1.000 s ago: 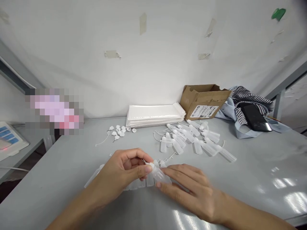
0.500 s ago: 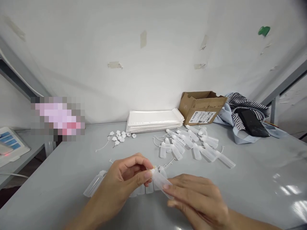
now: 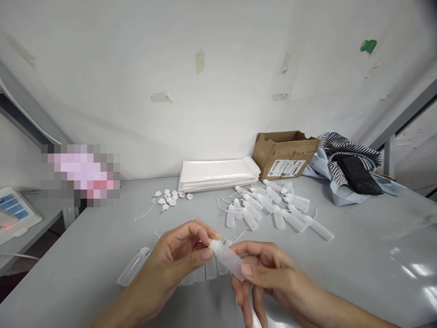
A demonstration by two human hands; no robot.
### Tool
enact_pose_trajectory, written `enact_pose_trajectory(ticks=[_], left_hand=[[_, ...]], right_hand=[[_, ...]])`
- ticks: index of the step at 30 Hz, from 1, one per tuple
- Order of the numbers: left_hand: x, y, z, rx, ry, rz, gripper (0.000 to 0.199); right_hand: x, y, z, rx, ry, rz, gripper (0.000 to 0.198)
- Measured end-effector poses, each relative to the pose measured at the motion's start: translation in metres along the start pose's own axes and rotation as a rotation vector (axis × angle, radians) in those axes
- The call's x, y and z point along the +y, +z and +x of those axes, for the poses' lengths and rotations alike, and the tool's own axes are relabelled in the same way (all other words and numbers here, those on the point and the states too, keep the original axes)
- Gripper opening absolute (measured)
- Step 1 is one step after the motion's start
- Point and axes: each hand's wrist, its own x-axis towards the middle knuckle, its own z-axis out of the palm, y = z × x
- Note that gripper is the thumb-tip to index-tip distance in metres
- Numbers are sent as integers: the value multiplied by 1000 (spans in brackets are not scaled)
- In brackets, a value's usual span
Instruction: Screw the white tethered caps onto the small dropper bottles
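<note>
Rolled over since the earlier frame, the right hand (image 3: 273, 272) now shows its curled fingers. At lower left, a clear cylindrical plastic bottle (image 3: 131, 269) lies on the smooth grey surface (image 3: 92, 246). Next, the left hand (image 3: 182, 257) pinches, thumb to fingertips, the white neck end of a translucent cylindrical plastic bottle (image 3: 229, 262) at lower centre. The right hand, half curled, grips its base. Frosted plastic bottles (image 3: 251, 218) lie clustered at centre right.
</note>
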Motion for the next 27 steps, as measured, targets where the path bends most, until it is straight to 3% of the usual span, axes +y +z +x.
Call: enact_pose_trajectory(ticks=[2, 9, 20, 27], left_hand=[[0, 0, 0, -17, 8, 15, 3], [-2, -3, 0, -22, 80, 139, 12], [1, -6, 3, -151, 132, 14, 16], [-4, -10, 4, -264, 29, -135, 34]], right_hand=[[2, -2, 2, -38, 50, 82, 32], [2, -6, 5, -80, 100, 175, 27], [8, -11, 8, -190, 145, 211, 29], [11, -9, 5, -195, 208, 135, 37]])
